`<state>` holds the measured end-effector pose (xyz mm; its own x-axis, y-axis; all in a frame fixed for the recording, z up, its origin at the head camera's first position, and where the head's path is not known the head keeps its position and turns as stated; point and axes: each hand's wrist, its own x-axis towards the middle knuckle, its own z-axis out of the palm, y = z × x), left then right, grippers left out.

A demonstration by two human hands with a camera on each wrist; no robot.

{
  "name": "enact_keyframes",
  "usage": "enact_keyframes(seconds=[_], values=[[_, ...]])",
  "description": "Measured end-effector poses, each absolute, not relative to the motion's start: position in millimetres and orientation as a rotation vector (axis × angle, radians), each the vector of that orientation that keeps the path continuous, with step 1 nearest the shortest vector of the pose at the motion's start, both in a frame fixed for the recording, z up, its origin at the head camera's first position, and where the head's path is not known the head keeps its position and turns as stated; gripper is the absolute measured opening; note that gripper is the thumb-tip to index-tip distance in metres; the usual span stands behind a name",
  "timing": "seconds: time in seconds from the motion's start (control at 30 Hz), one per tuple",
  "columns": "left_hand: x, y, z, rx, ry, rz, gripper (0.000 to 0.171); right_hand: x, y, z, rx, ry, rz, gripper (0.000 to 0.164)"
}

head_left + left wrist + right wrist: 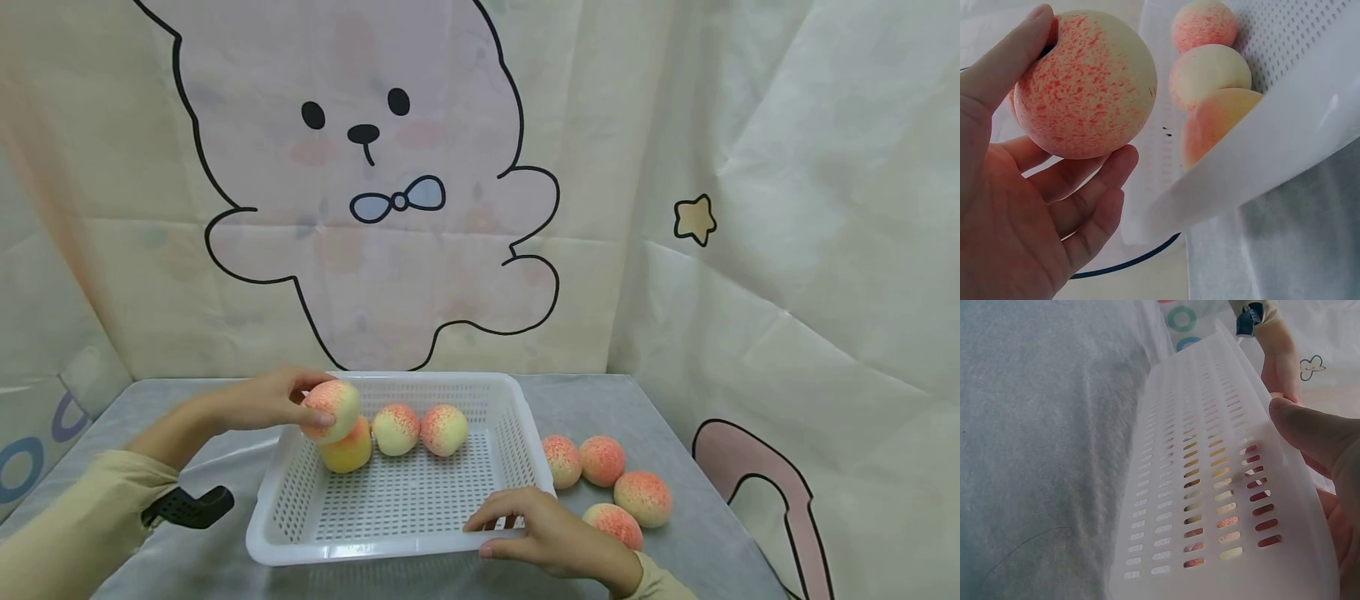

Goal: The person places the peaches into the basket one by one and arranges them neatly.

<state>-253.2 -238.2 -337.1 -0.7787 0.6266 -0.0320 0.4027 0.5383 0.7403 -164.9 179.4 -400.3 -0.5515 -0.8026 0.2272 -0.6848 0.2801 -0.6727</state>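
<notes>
Left hand [258, 402] gripping a peach [332, 409] over the basket [390, 546]'s far-left corner; right hand [542, 529] gripping its near-right rim.

the left hand [266, 402] is raised at the far left, its arm in a beige sleeve coming from the near left corner. its fingers [1094, 187] and thumb are curled round a peach [332, 408], palm open under it. the right hand [536, 527] lies low at the near right, fingers spread forward, thumb bent, gripping the near rim of the basket [360, 550].
</notes>
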Motion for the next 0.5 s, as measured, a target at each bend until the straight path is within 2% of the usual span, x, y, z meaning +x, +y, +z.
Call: enact_keyframes(seconds=[0.5], values=[[-253.2,-213.4,-348.4,0.844,2.411,1.017,0.051,-165.3,178.8,-399.2,-1.446,2.397,-1.117,0.022]])
